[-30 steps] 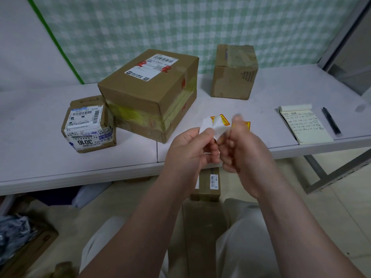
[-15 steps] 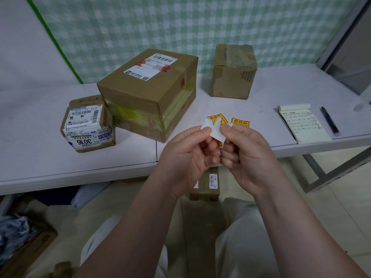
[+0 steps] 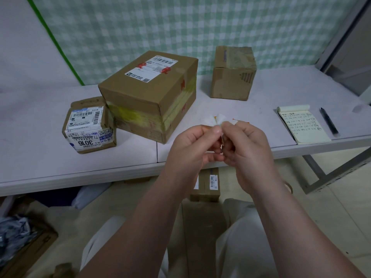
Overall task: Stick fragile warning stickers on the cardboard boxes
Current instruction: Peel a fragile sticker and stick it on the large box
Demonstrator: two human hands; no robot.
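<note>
The sticker (image 3: 218,119) is pinched between the fingertips of the left hand (image 3: 192,145) and the right hand (image 3: 247,145). Its white flaps (blurred) poke up above the thumbs. Both hands hover over the front edge of the tabletop (image 3: 50,157), apart from the large cardboard box (image 3: 148,101) behind them to the left.

Fragile sticker (image 3: 218,119) held up before three cardboard boxes.
Blurred and white-backed, it is pinched between left hand (image 3: 192,145) and right hand (image 3: 247,145). Behind stand the large labelled box (image 3: 148,93), the small labelled box (image 3: 90,125) just beside it, and the plain box (image 3: 233,75) apart.
</note>
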